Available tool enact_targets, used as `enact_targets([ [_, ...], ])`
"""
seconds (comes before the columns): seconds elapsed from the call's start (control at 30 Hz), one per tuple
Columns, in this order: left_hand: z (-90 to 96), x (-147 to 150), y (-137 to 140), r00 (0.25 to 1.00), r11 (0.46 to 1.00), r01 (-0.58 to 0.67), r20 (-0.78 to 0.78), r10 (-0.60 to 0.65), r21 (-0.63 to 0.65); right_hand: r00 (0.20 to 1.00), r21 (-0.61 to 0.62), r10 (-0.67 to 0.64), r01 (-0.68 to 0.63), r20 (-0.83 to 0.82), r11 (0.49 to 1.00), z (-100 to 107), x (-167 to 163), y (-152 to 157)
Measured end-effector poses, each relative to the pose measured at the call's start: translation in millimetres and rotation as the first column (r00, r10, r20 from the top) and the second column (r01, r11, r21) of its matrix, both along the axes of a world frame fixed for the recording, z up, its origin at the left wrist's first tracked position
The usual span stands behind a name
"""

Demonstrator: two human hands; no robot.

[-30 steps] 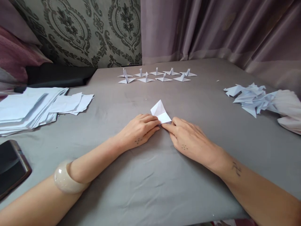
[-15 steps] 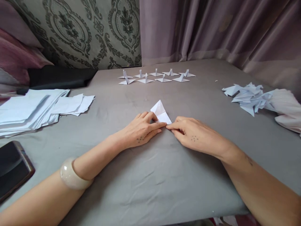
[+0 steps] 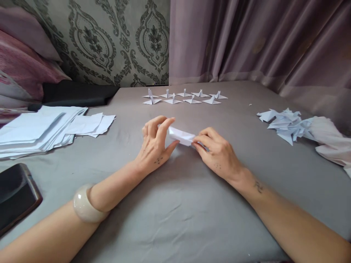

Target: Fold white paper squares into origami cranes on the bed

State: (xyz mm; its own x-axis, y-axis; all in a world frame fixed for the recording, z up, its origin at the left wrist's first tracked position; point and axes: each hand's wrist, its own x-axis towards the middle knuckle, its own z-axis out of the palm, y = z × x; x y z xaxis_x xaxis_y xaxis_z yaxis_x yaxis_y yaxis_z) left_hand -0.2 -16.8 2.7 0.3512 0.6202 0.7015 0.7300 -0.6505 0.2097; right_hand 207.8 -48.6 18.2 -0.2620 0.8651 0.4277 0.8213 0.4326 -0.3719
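Observation:
A folded white paper [image 3: 181, 136] is held up slightly above the grey cloth, tilted so it shows as a narrow strip. My right hand [image 3: 216, 151] pinches its right end between thumb and fingers. At the left end, my left hand [image 3: 155, 144] has thumb and index finger spread apart around the paper; the thumb tip is at its lower edge, and whether it presses there I cannot tell. A pale bangle [image 3: 89, 204] circles my left wrist.
Folded paper cranes [image 3: 192, 99] stand in two rows at the back. More folded paper pieces [image 3: 286, 122] lie heaped at right beside a pale cloth [image 3: 329, 135]. Stacked white sheets [image 3: 30, 128] and a phone [image 3: 16, 199] are at left, with a black cloth [image 3: 79, 94] behind.
The paper has come up off the cloth and turned from a flat triangle to a tilted strip. My left hand has lifted and spread its fingers; my right hand now pinches the paper.

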Motion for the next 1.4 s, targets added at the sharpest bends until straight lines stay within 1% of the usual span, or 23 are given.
enact_targets([
  [0.03, 0.9, -0.9, -1.0, 0.999, 0.999, 0.005, -0.041, -0.004, 0.038, 0.998, 0.08, 0.017, -0.022, 0.066, 0.997, 0.6, 0.2, -0.3],
  [0.07, 1.5, -1.8, -2.1, 0.995, 0.997, 0.042, -0.097, -0.035, 0.065, 0.991, 0.14, 0.026, -0.045, 0.135, 0.989, 1.1, 0.7, -0.4],
  [0.1, 2.0, -2.6, -3.1, 0.983, 0.992, 0.099, -0.161, -0.086, 0.075, 0.979, 0.173, 0.036, -0.072, 0.2, 0.982, 1.3, 1.3, -0.4],
  [0.13, 2.2, -3.0, -4.0, 0.965, 0.985, 0.16, -0.222, -0.141, 0.068, 0.965, 0.177, 0.051, -0.099, 0.257, 0.979, 1.3, 2.0, -0.6],
  [0.2, 2.1, -3.2, -5.3, 0.92, 0.969, 0.248, -0.317, -0.232, 0.008, 0.936, 0.125, 0.091, -0.141, 0.339, 0.982, 0.8, 3.4, -1.6],
  [0.23, 2.0, -2.9, -5.7, 0.904, 0.964, 0.264, -0.341, -0.258, -0.029, 0.925, 0.079, 0.11, -0.149, 0.363, 0.986, 0.4, 4.1, -2.5],
  [0.3, 1.7, -2.0, -6.4, 0.891, 0.959, 0.269, -0.354, -0.283, -0.089, 0.92, -0.028, 0.125, -0.123, 0.372, 0.992, -0.2, 5.5, -4.5],
  [0.43, 2.3, 1.0, -8.5, 0.908, 0.957, 0.247, -0.308, -0.283, -0.152, 0.96, -0.208, 0.092, -0.036, 0.265, 0.978, -0.4, 7.5, -6.3],
  [0.53, 2.0, 4.9, -9.1, 0.934, 0.964, 0.197, -0.266, -0.24, -0.177, 0.985, -0.286, 0.042, 0.008, 0.167, 0.958, -1.6, 6.5, -4.9],
  [0.6, 0.3, 8.1, -7.9, 0.951, 0.971, 0.154, -0.238, -0.196, -0.183, 0.991, -0.305, -0.007, 0.047, 0.132, 0.951, -3.7, 4.3, -3.7],
  [0.67, -2.3, 10.9, -5.5, 0.964, 0.975, 0.12, -0.212, -0.16, -0.189, 0.992, -0.296, -0.057, 0.089, 0.113, 0.951, -6.6, 1.5, -2.8],
  [0.8, -5.3, 13.6, -1.5, 0.973, 0.967, 0.096, -0.183, -0.142, -0.238, 0.99, -0.251, -0.116, 0.133, 0.083, 0.959, -11.1, -3.4, -3.1],
  [0.9, -3.3, 12.4, -2.2, 0.982, 0.956, 0.065, -0.151, -0.112, -0.285, 0.996, -0.234, -0.051, 0.067, 0.074, 0.97, -11.6, -5.2, -4.8],
  [1.0, -0.7, 8.2, -4.5, 0.988, 0.951, 0.041, -0.127, -0.084, -0.307, 0.992, -0.23, 0.045, -0.018, 0.116, 0.973, -11.3, -5.3, -6.6],
  [1.07, -0.6, 4.8, -5.2, 0.988, 0.946, 0.037, -0.133, -0.084, -0.322, 0.986, -0.236, 0.077, -0.041, 0.146, 0.971, -11.3, -4.6, -7.4],
  [1.13, -2.3, 2.0, -4.5, 0.989, 0.938, 0.057, -0.111, -0.101, -0.342, 0.982, -0.242, 0.094, -0.052, 0.163, 0.969, -11.2, -3.7, -8.0],
  [1.2, -4.9, 0.7, -2.9, 0.992, 0.93, 0.106, -0.033, -0.126, -0.351, 0.978, -0.246, 0.108, -0.062, 0.178, 0.967, -10.6, -3.0, -8.6],
  [1.27, -7.1, 0.6, -1.4, 0.988, 0.93, 0.154, 0.054, -0.144, -0.333, 0.972, -0.249, 0.125, -0.073, 0.199, 0.966, -9.3, -2.6, -9.3],
  [1.3, -7.8, 0.8, -0.9, 0.987, 0.937, 0.159, 0.077, -0.142, -0.311, 0.968, -0.252, 0.135, -0.08, 0.21, 0.965, -8.5, -2.5, -9.6],
  [1.33, -8.2, 1.1, -0.6, 0.989, 0.949, 0.146, 0.077, -0.129, -0.28, 0.965, -0.255, 0.144, -0.086, 0.22, 0.963, -7.7, -2.4, -9.9],
  [1.4, -8.1, 1.5, -0.5, 0.996, 0.977, 0.085, 0.026, -0.082, -0.197, 0.96, -0.261, 0.157, -0.094, 0.233, 0.961, -6.0, -2.1, -10.2],
])
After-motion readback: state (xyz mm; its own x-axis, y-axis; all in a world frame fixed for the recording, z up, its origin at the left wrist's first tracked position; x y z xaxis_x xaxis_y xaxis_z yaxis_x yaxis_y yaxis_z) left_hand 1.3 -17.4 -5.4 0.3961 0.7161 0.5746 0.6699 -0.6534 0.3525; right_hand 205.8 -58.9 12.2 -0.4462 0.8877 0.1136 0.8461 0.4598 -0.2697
